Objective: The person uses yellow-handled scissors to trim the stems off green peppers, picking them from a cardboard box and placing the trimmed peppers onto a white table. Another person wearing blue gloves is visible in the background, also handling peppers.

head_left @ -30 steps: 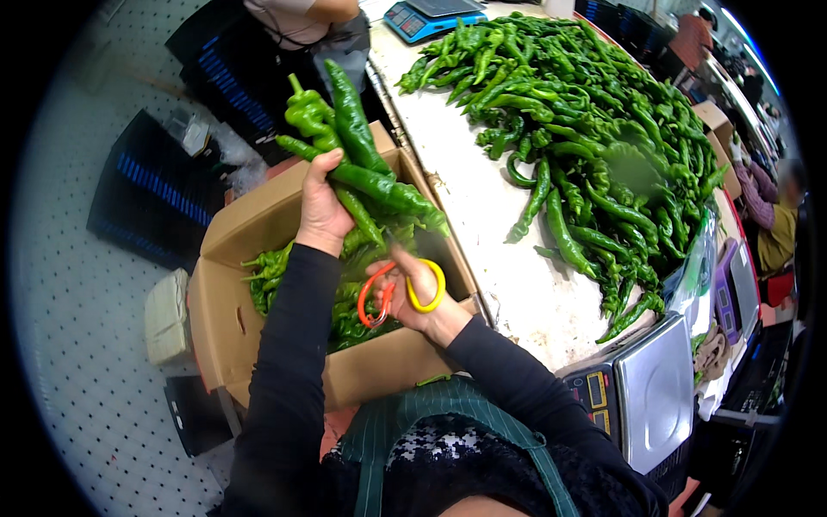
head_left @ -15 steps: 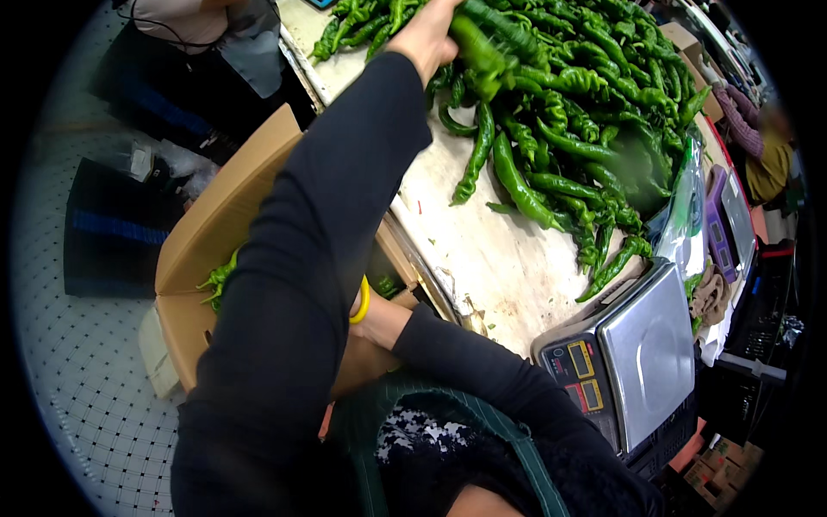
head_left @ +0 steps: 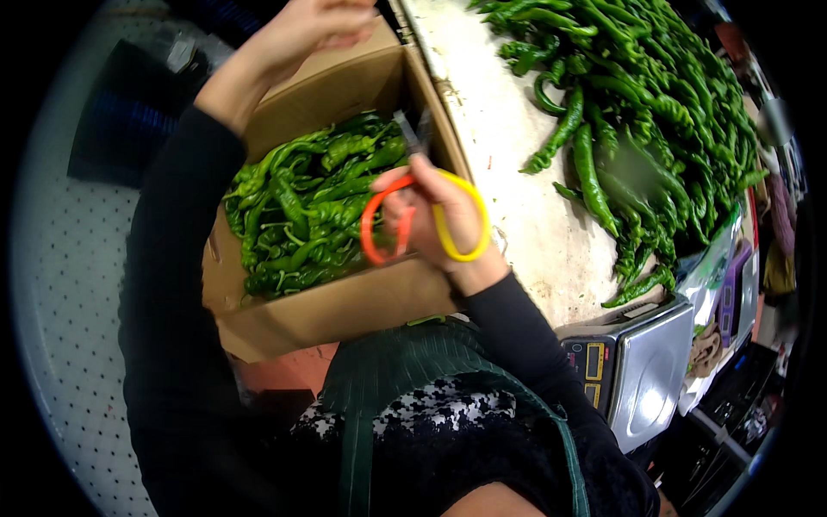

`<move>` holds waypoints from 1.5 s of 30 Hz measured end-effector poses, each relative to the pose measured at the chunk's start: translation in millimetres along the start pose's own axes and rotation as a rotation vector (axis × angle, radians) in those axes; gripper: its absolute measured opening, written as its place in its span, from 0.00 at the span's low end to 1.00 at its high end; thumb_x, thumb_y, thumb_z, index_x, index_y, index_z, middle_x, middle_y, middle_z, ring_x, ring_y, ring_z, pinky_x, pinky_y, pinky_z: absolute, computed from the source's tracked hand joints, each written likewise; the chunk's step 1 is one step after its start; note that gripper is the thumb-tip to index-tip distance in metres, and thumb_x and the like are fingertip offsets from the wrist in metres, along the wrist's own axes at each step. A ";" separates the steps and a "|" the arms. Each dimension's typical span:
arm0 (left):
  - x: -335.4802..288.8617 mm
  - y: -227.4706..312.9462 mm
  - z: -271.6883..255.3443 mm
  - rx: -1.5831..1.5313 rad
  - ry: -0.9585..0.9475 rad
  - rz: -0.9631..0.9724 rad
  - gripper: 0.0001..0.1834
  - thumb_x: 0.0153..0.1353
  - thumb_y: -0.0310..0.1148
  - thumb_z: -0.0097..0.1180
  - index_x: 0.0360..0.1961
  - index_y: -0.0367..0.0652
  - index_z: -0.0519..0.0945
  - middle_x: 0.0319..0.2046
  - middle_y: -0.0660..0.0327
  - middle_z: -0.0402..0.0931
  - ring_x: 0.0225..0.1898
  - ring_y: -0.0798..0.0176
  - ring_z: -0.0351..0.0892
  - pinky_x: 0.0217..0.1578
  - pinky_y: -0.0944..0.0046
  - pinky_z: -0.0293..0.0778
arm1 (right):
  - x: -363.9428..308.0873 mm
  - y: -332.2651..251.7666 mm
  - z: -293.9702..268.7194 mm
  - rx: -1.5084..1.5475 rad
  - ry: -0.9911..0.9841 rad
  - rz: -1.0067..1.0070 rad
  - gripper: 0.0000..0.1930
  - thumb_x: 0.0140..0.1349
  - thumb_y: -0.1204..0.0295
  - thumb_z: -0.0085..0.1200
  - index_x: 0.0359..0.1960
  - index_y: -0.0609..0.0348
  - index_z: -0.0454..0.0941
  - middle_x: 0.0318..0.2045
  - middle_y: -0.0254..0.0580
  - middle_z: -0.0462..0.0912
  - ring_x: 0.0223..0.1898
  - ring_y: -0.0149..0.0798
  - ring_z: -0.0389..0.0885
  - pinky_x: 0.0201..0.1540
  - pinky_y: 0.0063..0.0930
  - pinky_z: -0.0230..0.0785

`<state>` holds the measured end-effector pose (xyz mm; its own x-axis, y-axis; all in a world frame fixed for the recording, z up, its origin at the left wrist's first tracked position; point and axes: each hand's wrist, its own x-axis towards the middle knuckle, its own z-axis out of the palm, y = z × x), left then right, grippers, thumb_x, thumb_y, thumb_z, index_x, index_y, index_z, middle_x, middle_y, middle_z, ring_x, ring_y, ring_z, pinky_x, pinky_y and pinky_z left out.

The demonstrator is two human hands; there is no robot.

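Note:
My right hand (head_left: pixel 448 220) is closed around scissors (head_left: pixel 469 246) with one orange and one yellow handle loop. Their dark blades point away from me, over the right part of an open cardboard box (head_left: pixel 336 314). Long green peppers (head_left: pixel 319 202) lie in a loose heap inside the box. Above its far left corner is my left hand (head_left: pixel 306 39), its fingers smeared by motion at the top of the picture. No pepper shows in that hand.
The pale worktop (head_left: pixel 525 250) runs along the box's right side. A big pile of green peppers (head_left: pixel 655 129) covers its far right part. Nearer me stands a scale (head_left: pixel 650 370) with a metal pan; a purple scale (head_left: pixel 732 289) is beyond it.
My left hand has moved from the pepper pile, where it gripped peppers, back left over the box. My right hand has risen with the scissors, which now show fully.

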<state>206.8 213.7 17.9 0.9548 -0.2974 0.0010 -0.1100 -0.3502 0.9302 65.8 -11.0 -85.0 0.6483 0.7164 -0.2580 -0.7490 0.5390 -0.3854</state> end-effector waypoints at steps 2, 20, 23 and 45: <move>-76.5 -25.4 -25.2 0.100 -0.048 -0.146 0.29 0.58 0.43 0.63 0.56 0.38 0.73 0.46 0.61 0.78 0.46 0.70 0.77 0.49 0.69 0.71 | -6.5 -13.4 -8.3 -0.097 -0.076 -0.111 0.25 0.72 0.54 0.38 0.43 0.70 0.75 0.20 0.36 0.71 0.24 0.33 0.68 0.32 0.26 0.63; -285.1 -149.3 23.5 0.623 -0.351 -0.569 0.32 0.49 0.40 0.68 0.55 0.38 0.74 0.46 0.48 0.76 0.52 0.47 0.71 0.60 0.57 0.62 | -1.8 -17.6 -8.5 -0.211 -0.001 -0.103 0.24 0.72 0.56 0.39 0.44 0.69 0.76 0.20 0.37 0.70 0.26 0.34 0.68 0.34 0.28 0.62; -277.9 -156.3 -3.6 0.375 -0.269 -0.666 0.30 0.53 0.38 0.66 0.55 0.35 0.72 0.50 0.46 0.76 0.51 0.53 0.75 0.55 0.60 0.68 | -2.2 -18.2 -7.8 -0.248 0.004 -0.098 0.23 0.72 0.57 0.39 0.44 0.69 0.75 0.21 0.37 0.70 0.25 0.33 0.67 0.33 0.27 0.62; -269.7 -168.3 41.6 0.504 -0.411 -0.200 0.25 0.33 0.24 0.66 0.39 0.35 0.80 0.43 0.46 0.76 0.48 0.43 0.74 0.49 0.53 0.71 | 1.8 -14.3 -4.5 -0.360 0.127 -0.051 0.23 0.70 0.56 0.44 0.41 0.69 0.75 0.20 0.37 0.70 0.24 0.34 0.69 0.32 0.27 0.64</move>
<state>-43.7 315.8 -154.2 0.7986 -0.4624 -0.3852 -0.1526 -0.7748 0.6135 78.2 -19.4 -83.9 0.7124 0.6197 -0.3292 -0.6335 0.3662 -0.6816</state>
